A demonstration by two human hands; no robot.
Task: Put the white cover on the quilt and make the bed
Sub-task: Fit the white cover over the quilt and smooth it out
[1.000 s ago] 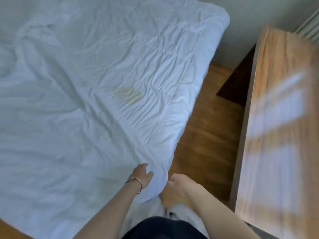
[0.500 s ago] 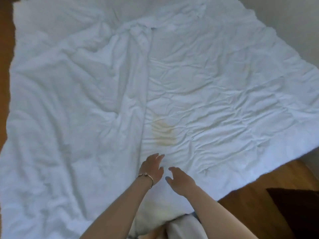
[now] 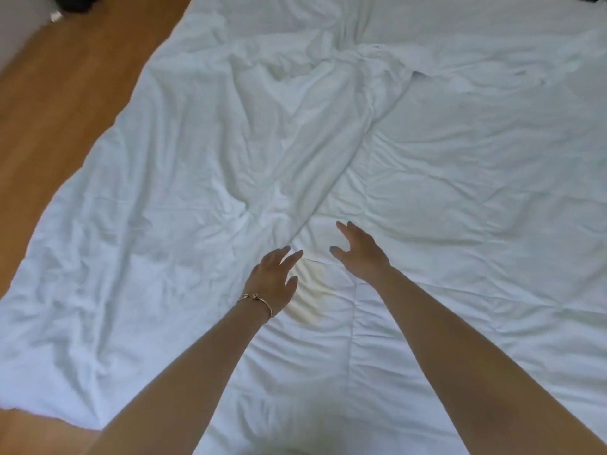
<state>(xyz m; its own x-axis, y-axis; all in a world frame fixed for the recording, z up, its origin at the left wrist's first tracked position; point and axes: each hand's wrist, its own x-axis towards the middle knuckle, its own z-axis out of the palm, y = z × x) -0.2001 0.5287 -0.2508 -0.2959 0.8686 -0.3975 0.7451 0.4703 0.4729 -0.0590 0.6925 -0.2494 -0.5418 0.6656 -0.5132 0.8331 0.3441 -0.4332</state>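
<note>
Wooden floor [image 3: 65, 93] at left edge; rumpled white quilt [image 3: 460, 192] spread wide. I log left hand [image 3: 274, 280] and right hand [image 3: 359, 254] outstretched over the quilt's middle, fingers spread, holding nothing.

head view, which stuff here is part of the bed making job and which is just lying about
Part of the job:
white cover, rumpled on the left
quilt, stained near the hands
left hand and right hand, both open over the bedding

Just lying about:
small shiny object on the wooden floor, far left
</note>
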